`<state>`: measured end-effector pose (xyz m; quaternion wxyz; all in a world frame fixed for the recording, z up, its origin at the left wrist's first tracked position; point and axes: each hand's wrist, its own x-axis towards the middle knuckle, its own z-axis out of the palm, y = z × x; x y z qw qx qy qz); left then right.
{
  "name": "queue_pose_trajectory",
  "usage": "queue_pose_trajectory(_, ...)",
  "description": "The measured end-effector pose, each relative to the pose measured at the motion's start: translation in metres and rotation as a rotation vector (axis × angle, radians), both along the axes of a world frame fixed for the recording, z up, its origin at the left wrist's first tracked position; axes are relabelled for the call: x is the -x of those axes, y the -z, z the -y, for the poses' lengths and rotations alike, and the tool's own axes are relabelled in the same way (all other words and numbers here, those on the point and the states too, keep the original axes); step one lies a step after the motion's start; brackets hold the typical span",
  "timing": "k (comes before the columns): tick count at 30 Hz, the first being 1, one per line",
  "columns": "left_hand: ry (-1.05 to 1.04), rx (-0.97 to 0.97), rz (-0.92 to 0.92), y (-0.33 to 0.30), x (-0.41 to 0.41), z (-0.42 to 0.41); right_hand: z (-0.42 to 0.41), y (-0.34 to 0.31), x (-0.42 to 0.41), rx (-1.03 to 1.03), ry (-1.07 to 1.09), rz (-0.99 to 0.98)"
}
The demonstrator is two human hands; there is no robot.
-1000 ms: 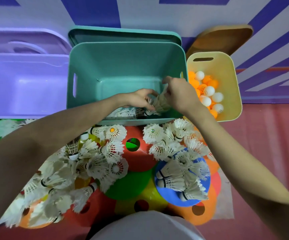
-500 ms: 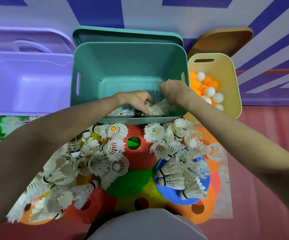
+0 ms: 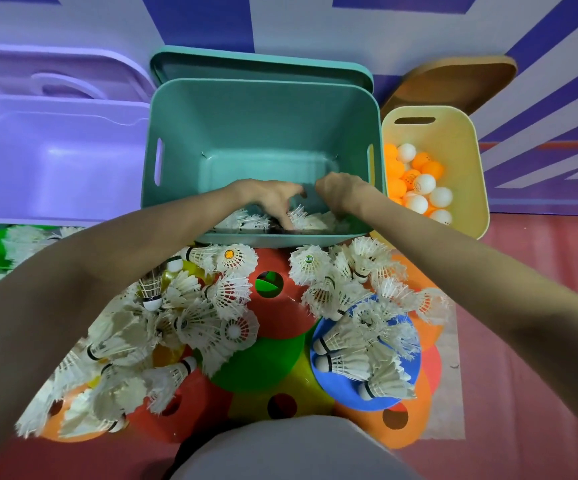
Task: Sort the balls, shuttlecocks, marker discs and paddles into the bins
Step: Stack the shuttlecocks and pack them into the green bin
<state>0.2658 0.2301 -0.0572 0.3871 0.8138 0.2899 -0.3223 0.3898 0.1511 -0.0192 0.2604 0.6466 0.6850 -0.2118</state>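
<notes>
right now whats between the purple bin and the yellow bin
In the head view, the teal bin sits between the purple bin and yellow bin, both hands reaching into it.

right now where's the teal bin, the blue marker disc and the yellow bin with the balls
teal bin [image 3: 263, 129]: head view, on its bare inner back wall
blue marker disc [image 3: 346, 398]: head view, on its bare near edge
yellow bin [image 3: 453, 133]: head view, on its inner far wall above the balls

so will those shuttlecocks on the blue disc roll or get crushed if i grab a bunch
The shuttlecocks on the blue disc look light, with thin feather skirts, so a hard squeeze would probably bend them. Lying on their sides, they would likely swing in a curve rather than roll away. Feathers interlock, so several may lift together.
</notes>
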Motion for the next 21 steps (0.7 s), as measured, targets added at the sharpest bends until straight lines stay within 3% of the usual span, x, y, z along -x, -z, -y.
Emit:
queue_pose_trajectory(4, -0.002, -0.135, -0.010, 0.006, 0.008, -0.001, 0.000, 0.004, 0.000, 0.056, 0.044, -0.051)
queue_pose_trajectory(12, -0.061, -0.064, 0.018, -0.003, 0.014, -0.008, -0.001, -0.020, 0.007, 0.205, 0.110, -0.109)
queue_pose_trajectory(21, -0.231, -0.096, 0.131, -0.031, 0.049, 0.005, 0.029, -0.048, 0.019, -0.175, 0.154, -0.148)
